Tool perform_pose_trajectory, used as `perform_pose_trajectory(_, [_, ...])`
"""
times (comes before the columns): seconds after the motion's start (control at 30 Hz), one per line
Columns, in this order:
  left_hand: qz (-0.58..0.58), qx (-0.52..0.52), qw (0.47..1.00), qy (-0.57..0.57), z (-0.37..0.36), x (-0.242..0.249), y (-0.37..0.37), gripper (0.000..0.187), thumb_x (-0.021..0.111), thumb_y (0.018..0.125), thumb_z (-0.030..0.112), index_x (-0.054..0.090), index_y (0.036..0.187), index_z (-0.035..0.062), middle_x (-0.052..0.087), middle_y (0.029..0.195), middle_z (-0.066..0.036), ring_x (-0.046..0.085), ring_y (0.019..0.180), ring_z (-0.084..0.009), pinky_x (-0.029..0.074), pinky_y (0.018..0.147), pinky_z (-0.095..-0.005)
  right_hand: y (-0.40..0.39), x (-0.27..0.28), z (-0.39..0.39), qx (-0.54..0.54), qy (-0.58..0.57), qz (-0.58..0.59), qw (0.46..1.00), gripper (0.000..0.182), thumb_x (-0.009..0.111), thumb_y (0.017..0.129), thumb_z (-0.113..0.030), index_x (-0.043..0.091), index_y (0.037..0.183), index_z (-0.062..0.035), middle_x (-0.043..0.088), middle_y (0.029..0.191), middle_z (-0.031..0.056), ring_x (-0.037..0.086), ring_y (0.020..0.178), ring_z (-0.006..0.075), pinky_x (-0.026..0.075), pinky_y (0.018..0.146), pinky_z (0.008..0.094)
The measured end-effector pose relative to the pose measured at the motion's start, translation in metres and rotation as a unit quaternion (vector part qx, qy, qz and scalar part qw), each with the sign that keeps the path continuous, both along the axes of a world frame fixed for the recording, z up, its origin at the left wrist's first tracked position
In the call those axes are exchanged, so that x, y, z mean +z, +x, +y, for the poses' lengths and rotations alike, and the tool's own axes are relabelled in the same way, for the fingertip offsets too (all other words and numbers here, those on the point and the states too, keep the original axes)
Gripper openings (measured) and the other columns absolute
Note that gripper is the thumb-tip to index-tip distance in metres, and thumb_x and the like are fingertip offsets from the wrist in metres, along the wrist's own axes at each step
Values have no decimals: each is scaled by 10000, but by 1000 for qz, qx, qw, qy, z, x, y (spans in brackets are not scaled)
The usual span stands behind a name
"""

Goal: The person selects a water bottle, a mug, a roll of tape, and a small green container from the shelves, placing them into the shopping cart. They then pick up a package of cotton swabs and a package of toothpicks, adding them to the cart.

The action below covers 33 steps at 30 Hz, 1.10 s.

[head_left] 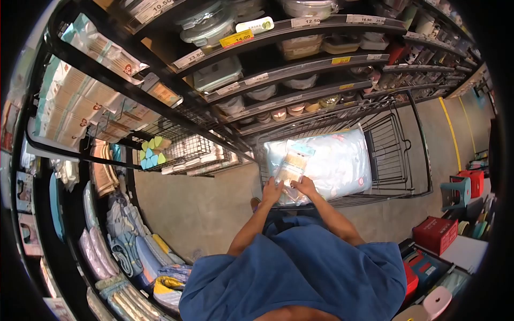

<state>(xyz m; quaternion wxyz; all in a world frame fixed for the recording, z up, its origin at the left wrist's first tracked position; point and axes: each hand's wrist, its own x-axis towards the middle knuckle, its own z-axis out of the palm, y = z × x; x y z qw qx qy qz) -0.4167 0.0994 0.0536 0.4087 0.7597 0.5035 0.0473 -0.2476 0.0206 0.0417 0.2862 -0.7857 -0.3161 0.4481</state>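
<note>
Over the shopping cart (396, 152), a clear packet of thin beige sticks (292, 167) with a pale teal top is between my two hands. My left hand (272, 191) grips its lower left corner. On the lower right side, my right hand (305, 187) has its fingers closed on the plastic. Beneath the packet lies a large plastic-wrapped bedding pack (342, 166), white and pale blue, filling the near part of the cart. The undersides of my fingers are hidden.
Shelves of food containers (217, 74) with price tags rise behind the cart. On the left stands a rack with similar stick packets (69, 109), above folded textiles (126, 235). Stools (456, 192) and a red box (435, 234) are at right.
</note>
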Motion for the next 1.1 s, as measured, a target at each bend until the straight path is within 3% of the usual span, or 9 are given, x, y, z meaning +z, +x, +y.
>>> perform_pose_trajectory(0.07, [-45,-4,999,-15,2,-1,-18,545,581,881,337,430,1294,16,546,1115,-316,546,1000,-477,425,904,-506,-16,-6,-1,-11,-38,-37,999,600,624,786,-500,619,888,91,654,865,295,649,857,411,495,784,439])
perform_pose_trajectory(0.17, [-99,-94,989,48,1,3,-31,585,551,903,338,378,1324,-31,503,1180,-339,531,1050,-489,435,917,-494,-40,-7,-5,-104,-30,-131,985,557,612,806,-502,651,884,48,665,815,249,661,806,368,500,716,427])
perform_pose_trajectory(0.27, [-115,-126,984,51,1,10,-36,565,564,897,280,361,1294,-67,514,1107,-333,535,996,-494,445,876,-505,-51,-1,-11,-121,-4,-139,983,564,593,834,-491,613,920,66,656,848,264,646,832,399,493,725,440])
perform_pose_trajectory(0.63, [-144,-144,979,3,4,12,-75,480,553,900,256,393,1259,-20,525,1127,-335,539,983,-509,446,852,-529,-109,5,-19,-230,55,-165,958,471,623,842,-429,618,947,29,662,827,234,652,790,375,495,697,418])
perform_pose_trajectory(0.67, [-143,-158,977,13,5,11,-81,475,554,900,257,401,1255,-19,527,1129,-332,539,985,-509,446,853,-528,-114,4,-22,-232,55,-152,959,476,644,848,-388,627,1042,47,673,831,199,654,761,287,493,695,376])
perform_pose_trajectory(0.77, [-141,-157,977,21,6,10,-95,464,558,899,258,417,1243,-20,532,1133,-328,539,993,-508,449,853,-526,-129,2,-24,-239,71,-117,961,482,625,847,-403,612,1004,52,670,855,238,664,805,360,503,715,400])
perform_pose_trajectory(0.97, [-96,-143,985,25,-1,28,-125,467,551,903,300,437,1229,-14,548,1138,-309,549,1019,-479,458,856,-514,-156,18,-25,-232,83,-70,967,445,636,843,-358,614,1012,53,677,872,235,673,815,346,510,740,393])
perform_pose_trajectory(1.03, [-63,-153,986,22,0,37,-130,483,550,901,320,441,1223,-23,549,1141,-303,549,1036,-462,458,866,-502,-152,12,-24,-219,76,-62,971,443,654,824,-349,618,1017,48,679,885,231,673,828,337,510,751,395])
perform_pose_trajectory(1.1, [-21,-188,982,27,-1,34,-141,468,550,898,349,464,1195,-3,577,1118,-276,556,1032,-455,453,875,-502,-149,13,-25,-157,45,-93,982,416,664,829,-326,633,1026,39,686,868,198,670,794,248,512,718,350])
